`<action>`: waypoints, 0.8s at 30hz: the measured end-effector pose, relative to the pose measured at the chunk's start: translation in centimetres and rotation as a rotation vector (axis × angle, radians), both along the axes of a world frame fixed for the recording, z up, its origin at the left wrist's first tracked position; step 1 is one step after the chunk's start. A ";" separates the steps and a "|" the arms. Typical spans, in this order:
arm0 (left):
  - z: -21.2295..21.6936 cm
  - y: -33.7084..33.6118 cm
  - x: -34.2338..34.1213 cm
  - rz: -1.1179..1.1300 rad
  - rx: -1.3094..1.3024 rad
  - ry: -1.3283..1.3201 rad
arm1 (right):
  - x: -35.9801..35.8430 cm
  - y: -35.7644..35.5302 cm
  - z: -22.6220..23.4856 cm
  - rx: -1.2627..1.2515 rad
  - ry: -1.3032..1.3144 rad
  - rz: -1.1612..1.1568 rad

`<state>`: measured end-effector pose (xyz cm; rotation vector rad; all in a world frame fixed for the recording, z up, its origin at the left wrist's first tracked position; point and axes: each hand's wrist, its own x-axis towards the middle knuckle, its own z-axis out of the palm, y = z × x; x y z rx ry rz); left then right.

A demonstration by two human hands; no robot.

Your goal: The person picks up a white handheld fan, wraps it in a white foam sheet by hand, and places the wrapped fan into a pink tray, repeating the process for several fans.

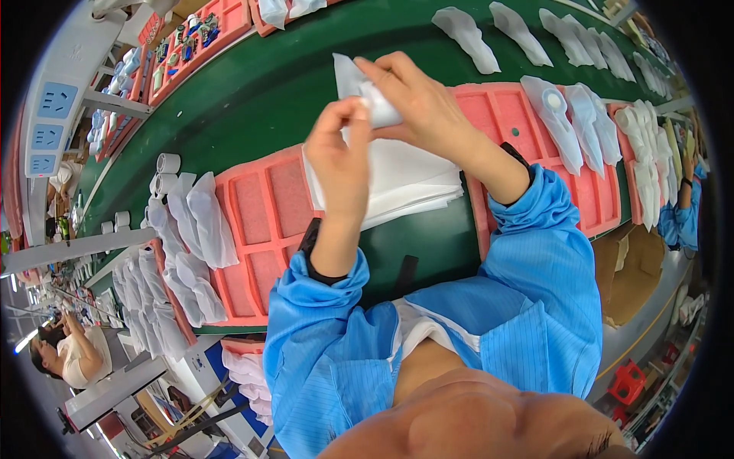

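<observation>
Both of my hands are raised over the green work surface, holding a white translucent pouch (348, 76). My left hand (341, 145) pinches its near side between thumb and fingertips. My right hand (417, 99) grips its right side, thumb along the top edge. What is inside the pouch, if anything, is hidden by my fingers and the white film. Right beneath them lies a stack of flat white pouches (413, 180), partly covered by my left wrist.
A pink compartment tray (256, 229) with wrapped items lies at left. Another pink tray (497, 115) with wrapped items is at right. More wrapped items (466, 38) lie on the green belt (283, 84) beyond. White tape rolls (168, 163) stand at left. Other people work nearby.
</observation>
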<state>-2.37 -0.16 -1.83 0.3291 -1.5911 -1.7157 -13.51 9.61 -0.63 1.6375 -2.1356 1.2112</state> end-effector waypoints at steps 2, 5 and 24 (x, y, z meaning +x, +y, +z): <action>-0.4 1.3 -0.1 0.098 -0.275 0.004 | 0.1 -0.3 0.0 -0.009 0.000 -0.038; -1.2 2.2 -0.5 0.289 -0.817 0.021 | -0.6 0.0 -0.6 -0.062 0.076 -0.151; 1.8 -1.5 1.1 0.230 -0.184 0.255 | -0.7 1.0 -0.6 0.115 -0.313 0.025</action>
